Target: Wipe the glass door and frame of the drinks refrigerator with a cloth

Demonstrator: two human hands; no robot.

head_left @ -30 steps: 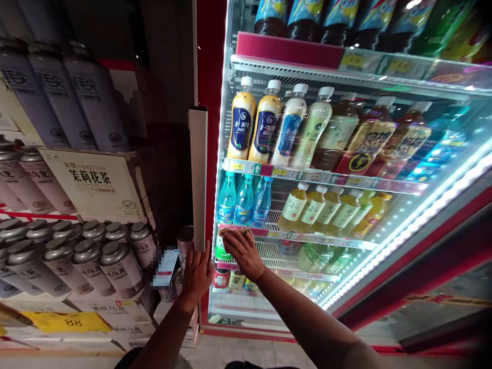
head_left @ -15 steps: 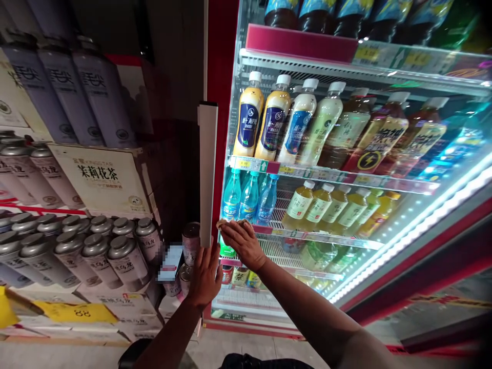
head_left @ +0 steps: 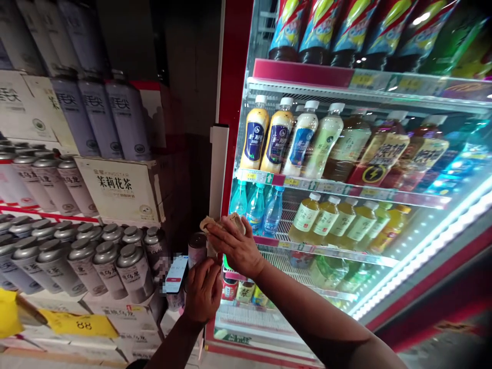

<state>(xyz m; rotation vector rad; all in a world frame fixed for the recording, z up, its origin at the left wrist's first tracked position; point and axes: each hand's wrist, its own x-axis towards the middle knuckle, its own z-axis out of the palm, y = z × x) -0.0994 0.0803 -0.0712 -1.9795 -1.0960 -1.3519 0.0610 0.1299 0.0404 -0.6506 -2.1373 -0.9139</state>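
My right hand (head_left: 240,248) presses a crumpled tan cloth (head_left: 209,225) against the white door handle (head_left: 219,174) of a lit drinks cooler. Part of the cloth sticks out past the fingertips, and another fold shows above the thumb side. Just below, my left hand (head_left: 203,289) is closed with curled fingers by the handle's lower end. What lies inside those fingers is hidden. Blue-green bottles (head_left: 255,207) stand on a cooler shelf just behind my right hand.
Several shelves of bottled drinks (head_left: 290,136) fill the cooler on the right. To the left, silver-topped cans (head_left: 130,271) and tall purple cans (head_left: 126,120) stand on stacked cartons (head_left: 119,189). A phone (head_left: 177,274) with a lit screen is beside my left hand.
The view has tilted up slightly. My right hand has shifted left with the cloth, from the cooler's edge onto the handle. My left hand's fingers, stretched out before, have curled in.
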